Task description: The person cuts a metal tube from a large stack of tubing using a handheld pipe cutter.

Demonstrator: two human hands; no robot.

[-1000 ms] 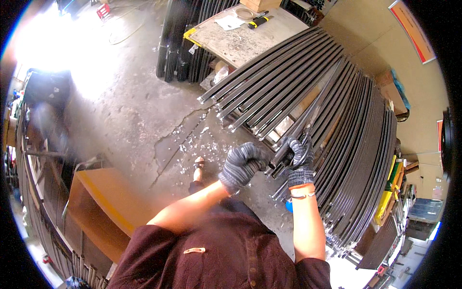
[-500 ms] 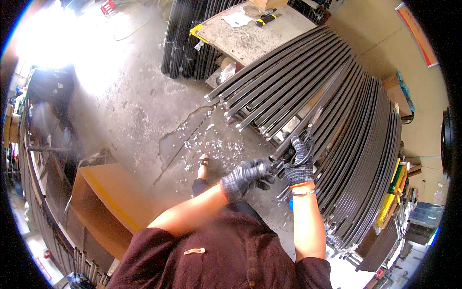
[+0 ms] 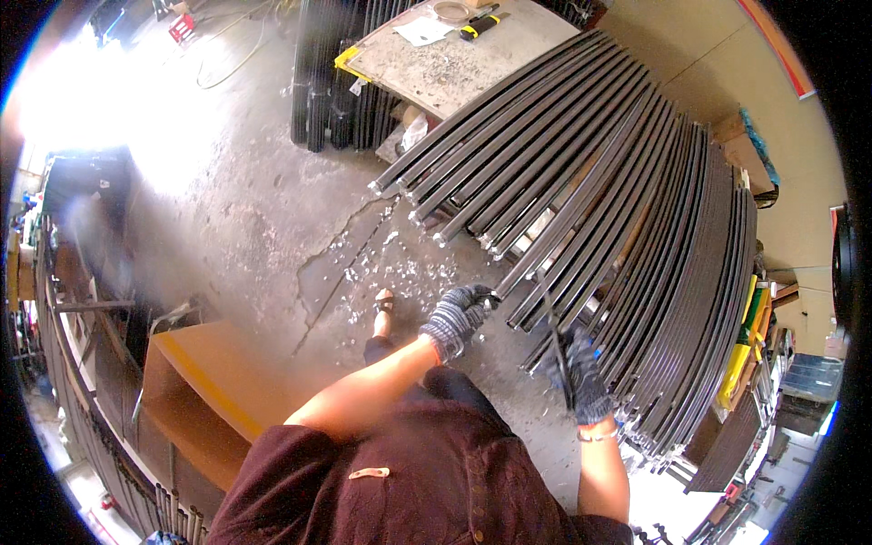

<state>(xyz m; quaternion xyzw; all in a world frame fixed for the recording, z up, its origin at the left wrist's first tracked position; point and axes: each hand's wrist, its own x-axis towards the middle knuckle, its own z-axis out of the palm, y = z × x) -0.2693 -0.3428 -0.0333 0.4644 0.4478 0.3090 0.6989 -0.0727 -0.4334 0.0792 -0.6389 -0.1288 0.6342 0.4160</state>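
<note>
My left hand (image 3: pixel 457 320), in a grey striped knit glove, is closed at the near end of a long dark tube (image 3: pixel 563 227). A small pale bit shows at its fingertips. Right of it, my right hand (image 3: pixel 586 380), in a similar glove, is closed round a slim dark tool (image 3: pixel 559 354) that looks like scissors; blur hides its exact shape. The tool's long part points up and away over the tube ends. Many dark tubes (image 3: pixel 672 263) lie side by side, fanned out in the view, with pale wrapping at several ends.
A worktable (image 3: pixel 536 41) at the back holds a tape roll, paper and a black-and-yellow tool. Pale scraps (image 3: pixel 363 282) litter the concrete floor near my foot. An open cardboard box (image 3: pixel 204 391) stands at left, and upright dark bundles (image 3: pixel 336 82) stand beside the table.
My right hand has drawn back from the tubes, down and to the right, with the tool. My left hand has shifted slightly left and up, staying at the tube end.
</note>
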